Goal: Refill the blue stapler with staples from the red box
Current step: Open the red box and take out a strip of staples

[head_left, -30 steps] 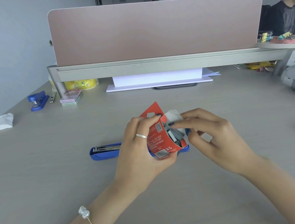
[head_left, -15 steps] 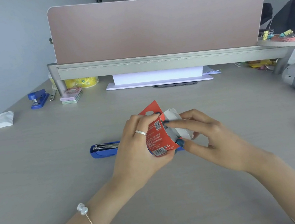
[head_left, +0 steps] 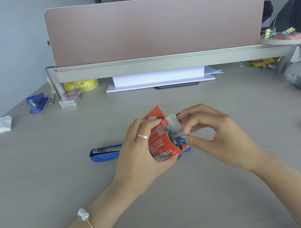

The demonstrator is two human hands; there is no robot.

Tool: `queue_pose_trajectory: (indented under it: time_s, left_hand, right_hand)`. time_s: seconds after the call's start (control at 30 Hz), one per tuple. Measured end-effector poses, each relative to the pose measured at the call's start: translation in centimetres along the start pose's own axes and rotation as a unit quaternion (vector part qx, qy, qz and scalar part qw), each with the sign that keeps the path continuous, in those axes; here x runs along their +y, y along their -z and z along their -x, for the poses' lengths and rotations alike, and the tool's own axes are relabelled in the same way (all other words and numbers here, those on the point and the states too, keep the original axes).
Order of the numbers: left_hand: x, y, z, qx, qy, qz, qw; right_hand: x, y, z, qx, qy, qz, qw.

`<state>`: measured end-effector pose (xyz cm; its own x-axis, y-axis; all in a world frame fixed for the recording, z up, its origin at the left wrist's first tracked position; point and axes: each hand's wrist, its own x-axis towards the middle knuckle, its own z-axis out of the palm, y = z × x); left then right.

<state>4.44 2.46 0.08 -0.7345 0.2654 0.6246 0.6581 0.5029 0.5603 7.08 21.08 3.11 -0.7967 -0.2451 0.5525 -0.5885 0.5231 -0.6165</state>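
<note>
— Above the middle of the desk [head_left: 40, 187], what has the left hand [head_left: 141, 153] got?

— It is wrapped around the red box [head_left: 158, 140], held up off the surface with the open end turned toward the right hand [head_left: 214, 135]. The barcode side faces down and the hang tab points up and away.

— And the right hand's fingers [head_left: 186, 113]?

— They are pinched on the pale inner flap at the box mouth, index above and thumb at the lower edge. Whether staples are in that pinch, I cannot tell.

— Where is the blue stapler [head_left: 106, 154]?

— Lying flat on the desk just behind the hands, opened out, its metal channel showing at the left end. Neither hand touches it.

— Anything different from half a second ago?

— The box sits in much the same grip. The right hand's fingers have shifted a little higher at the flap, and more of the pale inside shows. The stapler has not moved.
</note>
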Motion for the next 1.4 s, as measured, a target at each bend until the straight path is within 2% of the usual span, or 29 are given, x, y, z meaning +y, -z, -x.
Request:
queue_pose_trajectory:
  time_s: [0.13, 0.2, 0.4, 0.67, 0.77, 0.83, 0.9, 1.0, 1.1, 1.17, 1.23, 1.4]
  left_hand:
    - [0.0, 0.1, 0.0, -0.008, 0.021, 0.014, 1.0]
    - [0.0, 0.1, 0.0, -0.007, 0.026, 0.023, 0.999]
    - [0.2, 0.0, 0.1, -0.006, 0.021, 0.037, 0.999]
    - [0.5, 0.0, 0.2, 0.003, 0.016, 0.029, 0.999]
    - [0.8, 0.0, 0.2, 0.004, 0.012, 0.025, 1.0]
    - [0.8, -0.1, 0.2, -0.003, 0.01, 0.025, 1.0]
    - [1.0, -0.3, 0.0, -0.005, 0.016, 0.039, 0.999]
    - [1.9, -0.9, -1.2, -0.006, 0.035, 0.09, 0.995]
    - [3.0, -2.6, -3.0, -0.025, 0.059, 0.144, 0.987]
    - [3.3, -4.4, -4.1, -0.053, 0.076, 0.181, 0.979]
    - [3.1, -6.5, -4.7, -0.089, 0.086, 0.192, 0.974]
    - [2.4, -10.3, -4.9, -0.146, 0.103, 0.193, 0.965]
  right_hand:
    - [-1.0, 0.7, -0.1, 0.072, -0.012, -0.156, 0.985]
    - [-1.3, 0.8, 0.0, 0.077, -0.006, -0.135, 0.988]
    - [-1.5, -0.5, 0.5, 0.013, 0.016, -0.062, 0.998]
    - [-1.5, -0.6, 0.8, 0.072, 0.03, 0.002, 0.997]
    - [-1.6, -0.8, 0.9, 0.06, 0.036, 0.016, 0.997]
    - [-1.7, -1.2, 0.9, 0.038, 0.044, 0.012, 0.998]
    - [-1.9, -1.3, 0.7, 0.039, 0.025, -0.066, 0.997]
    - [-1.5, -0.4, 0.0, 0.138, -0.016, -0.207, 0.968]
    - [-0.7, 1.6, -0.6, 0.271, -0.069, -0.232, 0.932]
    - [0.0, 2.8, -0.8, 0.318, -0.096, -0.237, 0.913]
    - [0.7, 3.4, -0.8, 0.332, -0.12, -0.232, 0.906]
    - [2.1, 3.5, -0.9, 0.308, -0.174, -0.207, 0.912]
